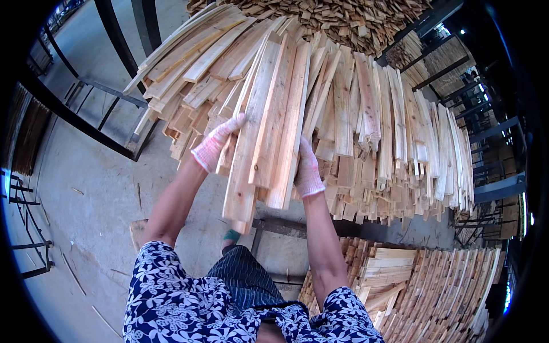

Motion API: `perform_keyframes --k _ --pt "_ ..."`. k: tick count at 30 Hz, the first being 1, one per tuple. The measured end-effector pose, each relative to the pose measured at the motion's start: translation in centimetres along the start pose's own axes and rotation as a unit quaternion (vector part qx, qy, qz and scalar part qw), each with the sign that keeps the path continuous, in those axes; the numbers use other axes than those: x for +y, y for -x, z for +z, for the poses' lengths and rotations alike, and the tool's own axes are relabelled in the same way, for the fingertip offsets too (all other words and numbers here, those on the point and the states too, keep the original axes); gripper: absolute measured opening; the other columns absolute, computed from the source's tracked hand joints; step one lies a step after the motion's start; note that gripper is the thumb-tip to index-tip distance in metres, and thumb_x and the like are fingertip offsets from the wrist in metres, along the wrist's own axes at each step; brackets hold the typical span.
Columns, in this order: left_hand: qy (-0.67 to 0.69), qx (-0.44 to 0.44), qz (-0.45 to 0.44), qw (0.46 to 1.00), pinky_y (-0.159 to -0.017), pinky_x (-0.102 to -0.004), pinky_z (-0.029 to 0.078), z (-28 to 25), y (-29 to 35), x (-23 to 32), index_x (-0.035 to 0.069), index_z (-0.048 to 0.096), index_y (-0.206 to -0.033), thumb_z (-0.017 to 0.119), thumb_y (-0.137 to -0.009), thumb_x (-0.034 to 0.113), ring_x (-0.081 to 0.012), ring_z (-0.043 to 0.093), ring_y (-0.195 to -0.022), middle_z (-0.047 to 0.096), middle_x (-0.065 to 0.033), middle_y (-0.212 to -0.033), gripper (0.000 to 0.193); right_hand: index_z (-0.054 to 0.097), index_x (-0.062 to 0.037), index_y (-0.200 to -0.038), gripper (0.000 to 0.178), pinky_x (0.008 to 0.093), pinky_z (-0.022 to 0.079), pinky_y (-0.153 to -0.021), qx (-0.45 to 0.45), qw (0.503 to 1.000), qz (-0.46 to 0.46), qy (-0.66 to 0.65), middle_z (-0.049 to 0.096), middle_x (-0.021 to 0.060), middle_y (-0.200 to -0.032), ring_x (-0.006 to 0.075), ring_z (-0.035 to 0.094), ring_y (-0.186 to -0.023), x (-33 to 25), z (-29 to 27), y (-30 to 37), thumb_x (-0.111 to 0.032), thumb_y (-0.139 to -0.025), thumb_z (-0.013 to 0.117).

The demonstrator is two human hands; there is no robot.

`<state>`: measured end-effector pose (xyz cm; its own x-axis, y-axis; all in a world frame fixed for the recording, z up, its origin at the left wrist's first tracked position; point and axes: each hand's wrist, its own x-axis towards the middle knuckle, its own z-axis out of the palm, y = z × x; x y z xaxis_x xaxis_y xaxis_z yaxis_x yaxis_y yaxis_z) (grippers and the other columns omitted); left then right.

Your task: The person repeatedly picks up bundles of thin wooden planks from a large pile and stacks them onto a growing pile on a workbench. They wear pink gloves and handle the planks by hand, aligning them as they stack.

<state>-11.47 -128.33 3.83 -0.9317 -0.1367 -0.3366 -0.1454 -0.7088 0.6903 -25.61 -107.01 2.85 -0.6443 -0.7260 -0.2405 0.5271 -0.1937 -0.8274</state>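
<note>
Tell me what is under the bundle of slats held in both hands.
Under the bundle lies the big slat pile, which both hands, left and right, press against. Its lower layers and support are covered.

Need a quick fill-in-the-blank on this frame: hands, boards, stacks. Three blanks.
1. Both hands wear ____ gloves.
2. The left hand and right hand hold a bundle of wooden ____ between them.
3. A second stack of boards lies to the person's lower ____.

Missing words: pink; boards; right
</note>
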Motion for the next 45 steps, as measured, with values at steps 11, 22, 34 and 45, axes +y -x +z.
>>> perform_keyframes --k 11,22,34,45 --pt "0.073 0.089 0.107 0.988 -0.105 -0.0432 0.053 -5.5 8.7 -10.4 0.004 0.053 -0.142 0.063 -0.100 0.042 -0.0269 0.063 -0.121 0.061 -0.0135 -0.136 0.058 0.051 -0.0011 -0.147 0.051 0.0347 0.035 -0.118 -0.055 0.982 -0.071 0.166 0.055 0.0143 -0.145 0.0193 0.050 -0.134 4.6 -2.3 6.8 -0.029 -0.105 0.054" --pt "-0.026 -0.043 0.083 0.995 -0.091 -0.0440 0.061 8.0 12.5 -19.3 0.002 0.061 -0.130 0.081 -0.085 0.042 -0.0287 0.070 -0.106 0.070 -0.0122 -0.119 0.063 0.027 0.0020 -0.160 0.090 0.0315 0.039 -0.113 0.019 0.986 -0.162 0.018 0.051 0.0133 -0.148 0.0189 0.051 -0.131 -1.7 -8.9 28.1 -0.034 -0.091 0.072" --pt "-0.309 -0.378 -0.294 0.822 -0.092 -0.0331 0.055 45.6 11.2 -53.3 0.002 0.066 -0.130 0.070 -0.096 0.034 -0.0183 0.068 -0.103 0.070 -0.0075 -0.118 0.047 0.064 0.0043 -0.131 0.057 0.0339 0.040 -0.112 0.589 0.762 -0.260 -0.067 0.067 0.0119 -0.126 0.0202 0.058 -0.124 9.0 -29.9 72.4 -0.039 -0.095 0.063" --pt "-0.588 -0.481 -0.214 0.614 -0.101 -0.0324 0.051 56.3 24.5 -84.0 0.003 0.038 -0.156 0.079 -0.088 0.040 -0.0216 0.062 -0.119 0.065 -0.0173 -0.133 0.088 0.010 -0.0079 -0.165 0.108 0.0364 0.044 -0.110 0.785 0.593 0.109 0.146 0.047 0.0241 -0.151 0.0334 0.052 -0.134 17.7 -42.2 100.4 -0.016 -0.082 0.078"
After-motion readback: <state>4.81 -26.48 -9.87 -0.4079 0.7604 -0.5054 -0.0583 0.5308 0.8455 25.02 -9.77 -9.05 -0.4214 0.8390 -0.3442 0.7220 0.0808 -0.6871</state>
